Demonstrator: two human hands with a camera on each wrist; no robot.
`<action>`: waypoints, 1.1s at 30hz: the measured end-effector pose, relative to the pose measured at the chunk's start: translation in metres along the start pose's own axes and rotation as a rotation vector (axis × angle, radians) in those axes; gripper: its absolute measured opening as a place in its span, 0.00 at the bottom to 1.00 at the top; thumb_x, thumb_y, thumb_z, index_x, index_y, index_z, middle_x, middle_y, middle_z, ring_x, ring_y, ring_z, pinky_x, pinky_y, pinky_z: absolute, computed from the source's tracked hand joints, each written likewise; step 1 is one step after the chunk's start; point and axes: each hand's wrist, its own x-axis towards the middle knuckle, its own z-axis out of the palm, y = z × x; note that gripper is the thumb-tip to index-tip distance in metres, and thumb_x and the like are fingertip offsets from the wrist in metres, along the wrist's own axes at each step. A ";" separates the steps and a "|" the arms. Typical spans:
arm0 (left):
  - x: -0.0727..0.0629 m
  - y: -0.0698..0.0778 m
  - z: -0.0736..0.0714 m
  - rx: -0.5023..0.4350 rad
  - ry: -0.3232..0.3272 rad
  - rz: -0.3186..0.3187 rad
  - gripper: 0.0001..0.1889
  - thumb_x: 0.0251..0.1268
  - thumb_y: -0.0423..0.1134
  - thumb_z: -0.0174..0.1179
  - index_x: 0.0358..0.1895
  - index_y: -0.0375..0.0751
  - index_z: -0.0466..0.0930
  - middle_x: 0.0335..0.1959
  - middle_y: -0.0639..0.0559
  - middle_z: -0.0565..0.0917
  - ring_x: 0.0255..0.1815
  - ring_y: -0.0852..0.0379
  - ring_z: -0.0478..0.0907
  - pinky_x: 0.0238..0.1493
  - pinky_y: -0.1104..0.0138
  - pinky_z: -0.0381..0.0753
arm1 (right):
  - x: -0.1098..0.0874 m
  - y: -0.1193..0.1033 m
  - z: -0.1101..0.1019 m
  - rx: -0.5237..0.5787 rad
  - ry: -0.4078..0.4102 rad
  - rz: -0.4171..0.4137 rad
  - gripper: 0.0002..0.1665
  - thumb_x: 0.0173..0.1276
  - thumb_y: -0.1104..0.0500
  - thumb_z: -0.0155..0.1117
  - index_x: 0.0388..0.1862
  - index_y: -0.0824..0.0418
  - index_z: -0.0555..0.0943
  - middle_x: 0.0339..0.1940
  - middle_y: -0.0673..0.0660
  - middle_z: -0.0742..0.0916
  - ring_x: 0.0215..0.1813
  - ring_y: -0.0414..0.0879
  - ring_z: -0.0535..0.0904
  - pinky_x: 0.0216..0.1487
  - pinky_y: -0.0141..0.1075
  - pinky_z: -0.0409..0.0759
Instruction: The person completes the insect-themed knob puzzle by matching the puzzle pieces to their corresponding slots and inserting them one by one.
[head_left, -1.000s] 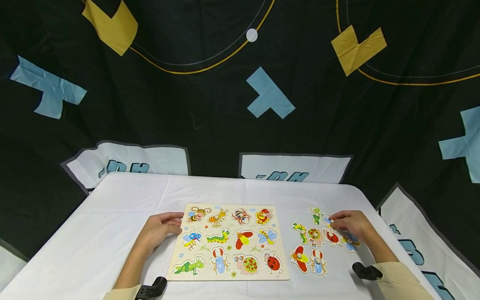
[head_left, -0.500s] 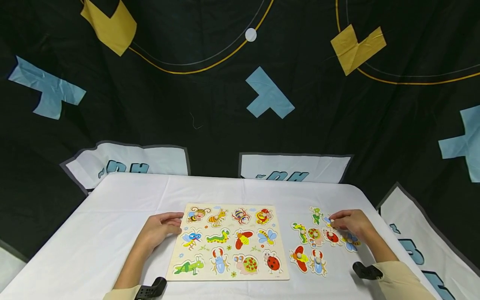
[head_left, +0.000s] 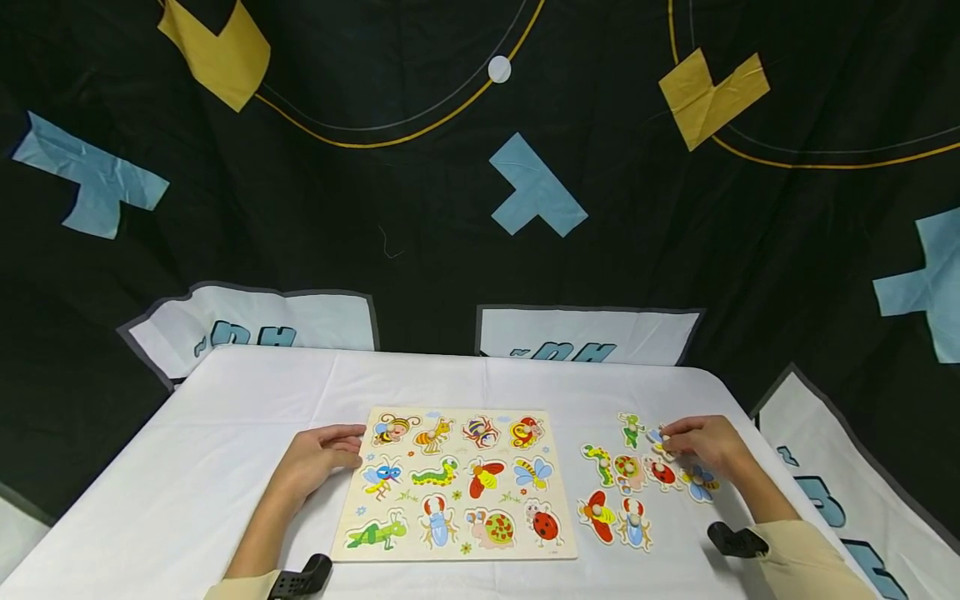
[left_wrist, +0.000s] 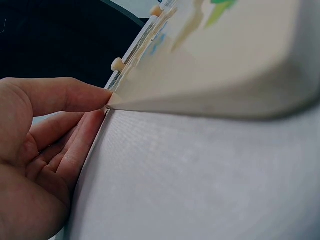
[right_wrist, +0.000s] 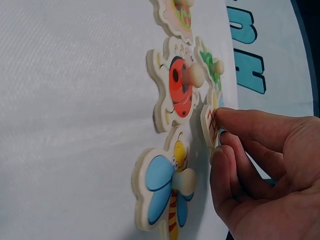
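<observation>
A wooden insect puzzle board point(head_left: 415, 540) lies on the white table. At its left edge, my left hand point(head_left: 318, 462) pinches the rim between thumb and fingers; the left wrist view shows the thumb point(left_wrist: 70, 94) on top. Off to the board's right, my right hand point(head_left: 705, 446) pinches a blue-winged insect puzzle piece point(head_left: 656, 441), partly hidden by the fingertips. Close by the held piece are a ladybug piece point(right_wrist: 180, 90) and a dragonfly piece point(right_wrist: 159, 182), each with a wooden knob. A green grasshopper piece point(head_left: 632, 430) lies just beyond.
Caterpillar point(head_left: 602, 463), snail point(head_left: 628, 472), red-winged insect point(head_left: 597, 516) and stag beetle point(head_left: 635, 523) pieces lie between the board and my right hand. Knobs point(left_wrist: 118, 64) stick up along the board's far row. A black curtain point(head_left: 337, 217) hangs behind the table.
My right hand has risen very slightly, and more of the blue-winged piece shows at its fingertips. The left hand and the board stay put.
</observation>
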 end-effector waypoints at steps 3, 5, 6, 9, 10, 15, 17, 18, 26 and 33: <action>0.001 -0.001 0.001 -0.003 -0.001 0.001 0.29 0.52 0.33 0.72 0.62 0.36 0.82 0.43 0.49 0.87 0.41 0.61 0.80 0.45 0.70 0.76 | -0.001 -0.004 0.000 -0.011 0.002 -0.011 0.19 0.65 0.56 0.69 0.52 0.65 0.86 0.52 0.65 0.87 0.49 0.53 0.79 0.47 0.43 0.76; 0.002 -0.002 0.000 -0.005 0.000 0.003 0.29 0.52 0.33 0.71 0.62 0.36 0.82 0.43 0.49 0.87 0.41 0.60 0.81 0.44 0.71 0.76 | -0.001 -0.008 0.001 -0.018 0.004 -0.016 0.19 0.66 0.56 0.68 0.52 0.64 0.86 0.54 0.66 0.87 0.49 0.53 0.79 0.48 0.44 0.76; 0.002 -0.002 0.000 -0.004 0.001 0.000 0.29 0.52 0.33 0.71 0.62 0.37 0.82 0.43 0.49 0.87 0.41 0.60 0.81 0.44 0.71 0.76 | -0.001 -0.010 0.001 -0.016 0.003 -0.017 0.19 0.66 0.56 0.68 0.52 0.64 0.87 0.55 0.66 0.86 0.49 0.53 0.79 0.48 0.44 0.76; 0.002 -0.003 0.000 -0.002 0.003 -0.002 0.29 0.52 0.33 0.71 0.61 0.37 0.82 0.43 0.50 0.87 0.42 0.60 0.81 0.44 0.71 0.76 | -0.002 -0.016 0.003 -0.015 0.005 -0.022 0.18 0.66 0.55 0.69 0.51 0.63 0.87 0.53 0.65 0.87 0.48 0.53 0.79 0.48 0.44 0.77; 0.002 -0.003 0.000 -0.001 0.003 -0.001 0.29 0.51 0.33 0.71 0.62 0.37 0.82 0.43 0.50 0.87 0.42 0.60 0.81 0.44 0.71 0.76 | -0.002 -0.018 0.003 -0.014 0.004 -0.026 0.18 0.65 0.56 0.69 0.51 0.63 0.87 0.52 0.64 0.88 0.47 0.53 0.79 0.48 0.45 0.78; 0.002 -0.002 0.000 -0.001 0.001 -0.002 0.28 0.52 0.33 0.72 0.61 0.38 0.82 0.43 0.50 0.87 0.42 0.60 0.81 0.44 0.72 0.76 | -0.004 -0.027 0.007 -0.011 -0.011 -0.061 0.18 0.66 0.56 0.70 0.51 0.64 0.87 0.48 0.61 0.89 0.47 0.52 0.79 0.49 0.46 0.78; 0.001 -0.002 0.000 0.003 -0.002 0.002 0.29 0.52 0.33 0.72 0.62 0.37 0.82 0.43 0.49 0.87 0.42 0.60 0.81 0.44 0.71 0.76 | -0.004 -0.030 0.009 -0.010 -0.020 -0.079 0.18 0.66 0.56 0.70 0.51 0.64 0.87 0.46 0.60 0.90 0.46 0.51 0.80 0.49 0.46 0.78; 0.001 -0.001 0.000 0.005 -0.002 0.000 0.29 0.52 0.33 0.72 0.62 0.37 0.82 0.43 0.49 0.87 0.41 0.60 0.81 0.44 0.71 0.76 | -0.004 -0.032 0.010 -0.006 -0.022 -0.083 0.18 0.66 0.55 0.70 0.51 0.64 0.87 0.46 0.59 0.90 0.46 0.51 0.80 0.49 0.46 0.79; 0.002 -0.002 0.001 0.004 0.003 -0.001 0.29 0.52 0.33 0.71 0.62 0.38 0.82 0.43 0.50 0.87 0.42 0.59 0.81 0.45 0.70 0.76 | -0.005 -0.046 0.019 0.024 -0.025 -0.114 0.15 0.65 0.56 0.72 0.47 0.63 0.88 0.41 0.55 0.91 0.45 0.51 0.80 0.48 0.46 0.77; 0.002 -0.003 0.000 0.017 0.006 0.002 0.29 0.52 0.33 0.72 0.62 0.38 0.82 0.43 0.51 0.88 0.42 0.60 0.81 0.48 0.68 0.75 | -0.006 -0.064 0.032 0.040 -0.018 -0.132 0.14 0.64 0.57 0.72 0.46 0.63 0.88 0.40 0.55 0.91 0.44 0.52 0.81 0.49 0.48 0.79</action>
